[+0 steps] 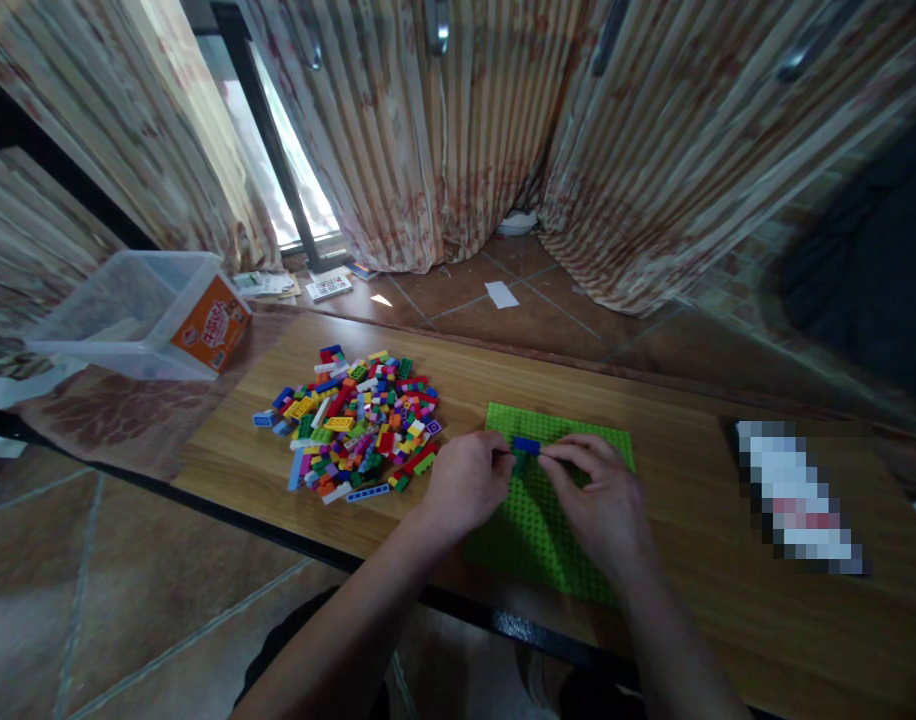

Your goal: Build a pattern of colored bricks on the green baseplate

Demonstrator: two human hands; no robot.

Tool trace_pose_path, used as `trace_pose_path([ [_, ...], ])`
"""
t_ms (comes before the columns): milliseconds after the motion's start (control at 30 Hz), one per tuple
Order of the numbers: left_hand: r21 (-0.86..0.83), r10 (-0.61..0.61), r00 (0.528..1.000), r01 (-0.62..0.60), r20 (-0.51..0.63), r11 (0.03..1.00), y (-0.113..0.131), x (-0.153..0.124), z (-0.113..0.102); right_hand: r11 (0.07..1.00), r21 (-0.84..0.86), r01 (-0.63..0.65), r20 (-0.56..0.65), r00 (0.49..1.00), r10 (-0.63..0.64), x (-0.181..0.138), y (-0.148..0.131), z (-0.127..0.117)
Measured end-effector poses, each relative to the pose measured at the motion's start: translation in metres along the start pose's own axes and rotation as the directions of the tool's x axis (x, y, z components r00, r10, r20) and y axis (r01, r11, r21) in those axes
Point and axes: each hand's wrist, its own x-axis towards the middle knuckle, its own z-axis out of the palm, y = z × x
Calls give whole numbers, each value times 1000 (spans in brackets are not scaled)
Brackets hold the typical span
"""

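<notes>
A bright green baseplate point(570, 425) lies flat on the wooden table point(675, 420). A small blue brick point(526, 445) sits on the plate with a darker green piece just under it. My left hand point(465, 485) and my right hand point(604, 500) meet over the plate, fingers pinched on either end of the blue brick. To the left of my left hand spreads a heap of several loose coloured bricks point(357, 420).
A clear plastic tub point(139, 315) with an orange label lies at the table's far left on a patterned cloth. A blurred-out object point(795, 495) rests at the right. Striped curtains point(653, 130) hang behind; papers lie on the tiled floor.
</notes>
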Motion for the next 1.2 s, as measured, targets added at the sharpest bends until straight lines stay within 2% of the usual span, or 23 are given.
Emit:
trace_pose_path([
  [100, 23, -3, 1000, 3, -9, 1000, 1, 0, 2, 998, 9, -56, 67, 996, 56, -1, -2, -1],
  [233, 57, -19, 999, 21, -35, 998, 3, 0, 4, 984, -78, -162, 164, 971, 173, -2, -10, 0],
  [400, 84, -63, 997, 67, -53, 994, 5, 1, 6, 958, -164, -237, 241, 932, 272, 0, -20, 1],
  [567, 81, -82, 995, 86, -53, 993, 5, 2, 7, 941, -160, -299, 272, 903, 333, 3, -23, 2],
  [867, 72, -158, 987, 158, -13, 985, 10, 7, 3, 937, -103, -334, 255, 902, 349, 3, -20, 5],
  [1200, 92, -194, 981, 195, -21, 976, 15, 10, 3, 938, -68, -341, 265, 900, 346, 3, -19, 8],
])
